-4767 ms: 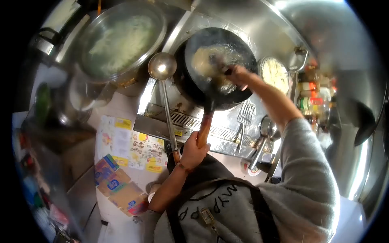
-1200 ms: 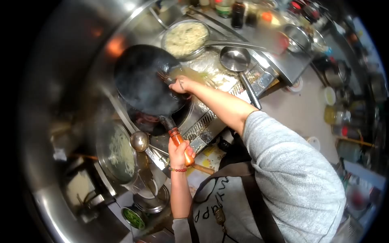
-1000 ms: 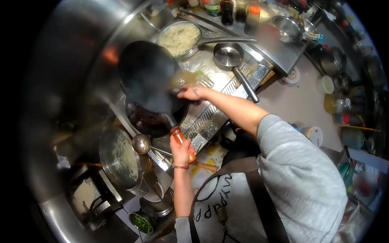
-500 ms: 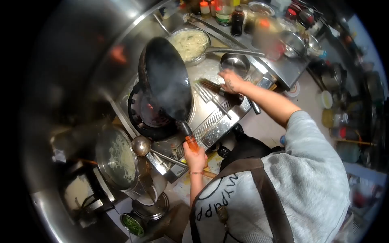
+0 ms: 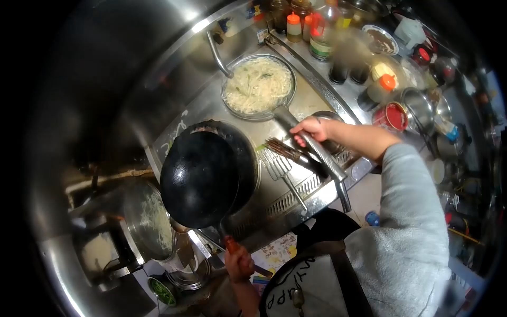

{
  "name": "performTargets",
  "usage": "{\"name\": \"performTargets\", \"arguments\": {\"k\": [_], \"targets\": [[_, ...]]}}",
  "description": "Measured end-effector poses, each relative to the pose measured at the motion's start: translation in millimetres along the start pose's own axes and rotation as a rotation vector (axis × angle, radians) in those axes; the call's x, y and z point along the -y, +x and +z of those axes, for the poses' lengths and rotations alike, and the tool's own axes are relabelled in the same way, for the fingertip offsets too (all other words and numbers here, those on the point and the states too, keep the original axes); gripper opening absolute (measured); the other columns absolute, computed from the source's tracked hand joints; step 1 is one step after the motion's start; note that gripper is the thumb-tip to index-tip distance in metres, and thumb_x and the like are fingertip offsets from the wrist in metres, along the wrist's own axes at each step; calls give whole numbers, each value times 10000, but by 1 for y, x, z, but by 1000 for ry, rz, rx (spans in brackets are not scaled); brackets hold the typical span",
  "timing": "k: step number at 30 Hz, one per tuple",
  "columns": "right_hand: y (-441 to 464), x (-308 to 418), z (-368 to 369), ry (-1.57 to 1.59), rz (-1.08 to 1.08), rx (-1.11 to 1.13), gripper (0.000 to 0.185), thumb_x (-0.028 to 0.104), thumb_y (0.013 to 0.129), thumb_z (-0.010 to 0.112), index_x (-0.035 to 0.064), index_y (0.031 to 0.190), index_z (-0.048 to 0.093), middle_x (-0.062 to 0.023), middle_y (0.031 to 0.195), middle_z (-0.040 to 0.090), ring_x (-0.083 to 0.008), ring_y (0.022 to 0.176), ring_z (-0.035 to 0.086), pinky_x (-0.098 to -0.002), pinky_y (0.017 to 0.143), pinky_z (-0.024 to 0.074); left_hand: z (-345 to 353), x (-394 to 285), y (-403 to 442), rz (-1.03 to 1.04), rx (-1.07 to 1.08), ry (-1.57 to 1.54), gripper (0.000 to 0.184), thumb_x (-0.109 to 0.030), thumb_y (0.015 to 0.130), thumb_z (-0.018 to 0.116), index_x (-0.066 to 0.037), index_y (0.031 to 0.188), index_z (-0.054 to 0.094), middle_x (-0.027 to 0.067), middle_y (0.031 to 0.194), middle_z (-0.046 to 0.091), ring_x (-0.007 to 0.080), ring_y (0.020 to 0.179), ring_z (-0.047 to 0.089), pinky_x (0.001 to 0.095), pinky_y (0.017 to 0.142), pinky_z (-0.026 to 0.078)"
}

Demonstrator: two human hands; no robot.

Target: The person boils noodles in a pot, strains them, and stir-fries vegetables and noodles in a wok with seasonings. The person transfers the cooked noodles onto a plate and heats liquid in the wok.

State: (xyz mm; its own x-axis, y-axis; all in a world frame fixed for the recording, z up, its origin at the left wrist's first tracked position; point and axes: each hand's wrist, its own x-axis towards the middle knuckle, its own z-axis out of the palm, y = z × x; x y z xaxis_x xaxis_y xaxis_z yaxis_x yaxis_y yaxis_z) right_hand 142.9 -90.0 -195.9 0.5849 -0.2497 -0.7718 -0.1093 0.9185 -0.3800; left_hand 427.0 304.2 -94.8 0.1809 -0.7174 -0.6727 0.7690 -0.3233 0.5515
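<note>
My left hand (image 5: 239,262) is closed round the red-brown wooden handle of a black wok (image 5: 199,179), held at the left of the burner ring (image 5: 247,153). Nothing shows inside the wok. My right hand (image 5: 310,131) has its fingers round the metal handle of a round strainer (image 5: 259,87) full of pale shredded food. A bamboo brush (image 5: 285,149) and a slotted spatula (image 5: 275,166) lie just below that hand on the steel stove top. Partly hidden behind the right wrist is a small metal pan (image 5: 328,119).
Sauce bottles (image 5: 321,31), a red can (image 5: 391,117) and metal bowls (image 5: 417,104) stand at the upper right. A large pot (image 5: 150,219) with pale strands in water is at the lower left, near a bowl of chopped greens (image 5: 161,290). A tap (image 5: 216,53) extends over the stove.
The brush has left my right hand and lies on the stove; that hand has taken hold of the strainer handle. The wok has moved left and down, off the burner's middle.
</note>
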Motion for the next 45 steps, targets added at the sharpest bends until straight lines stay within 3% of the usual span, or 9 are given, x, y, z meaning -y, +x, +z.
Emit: {"name": "performTargets", "arguments": {"k": [6,9,13,18,23,29,34,37,45], "targets": [[53,3,12,287,-25,157,245,199,915,511,122,698,426,30,570,406,-98,477,395,-260,472,387,0,-1,14,-8,-112,313,284,-80,838,581,-56,1086,446,78,773,515,142,580,533,277,492,480],[62,0,10,241,-70,192,253,160,902,521,134,676,409,45,546,366,-82,435,348,-249,445,348,-1,-11,22,410,-210,1316,447,-54,816,631,-38,1215,430,76,926,542,159,784,563,269,709,492],[30,2,7,225,-150,187,262,111,872,543,119,645,410,37,532,376,-79,414,349,-244,420,324,44,-58,57,698,-239,1202,555,6,791,665,-32,1292,431,90,1108,509,140,899,540,260,799,464],[-3,-10,18,119,-288,70,224,39,805,568,70,623,442,-16,532,434,-118,416,420,-286,390,362,184,-119,143,1035,78,1478,339,-54,801,658,-17,1122,554,100,937,540,182,793,518,280,713,453],[-54,-18,13,191,-269,112,163,39,815,560,41,682,466,-21,548,439,-116,430,444,-287,385,383,295,-165,284,1435,14,1507,427,-296,858,621,29,1127,553,231,1123,533,362,1048,531,394,900,432],[-144,-66,3,188,-200,63,110,50,836,562,58,904,476,-11,611,432,-88,420,406,-271,374,376,321,-187,330,1250,-53,1730,236,-252,801,643,-52,874,542,135,925,560,335,880,568,417,727,458],[-215,-109,2,247,-118,-37,164,21,820,558,93,924,453,-15,608,421,-97,417,388,-283,368,356,324,-183,324,1036,48,1744,245,-266,812,628,-36,786,551,147,823,584,335,800,568,410,697,439],[-234,-141,-3,343,-101,-27,168,16,824,552,96,928,448,-29,601,418,-106,414,384,-291,371,359,325,-179,335,1118,-21,1664,298,-289,810,634,-18,724,545,164,741,583,354,724,562,408,662,437],[-223,-196,-18,410,-95,-115,159,-7,817,542,86,922,467,-49,605,429,-123,431,406,-300,381,367,328,-183,330,1110,-5,1796,316,-329,835,625,-13,828,637,166,764,627,323,705,600,387,649,459]]}}
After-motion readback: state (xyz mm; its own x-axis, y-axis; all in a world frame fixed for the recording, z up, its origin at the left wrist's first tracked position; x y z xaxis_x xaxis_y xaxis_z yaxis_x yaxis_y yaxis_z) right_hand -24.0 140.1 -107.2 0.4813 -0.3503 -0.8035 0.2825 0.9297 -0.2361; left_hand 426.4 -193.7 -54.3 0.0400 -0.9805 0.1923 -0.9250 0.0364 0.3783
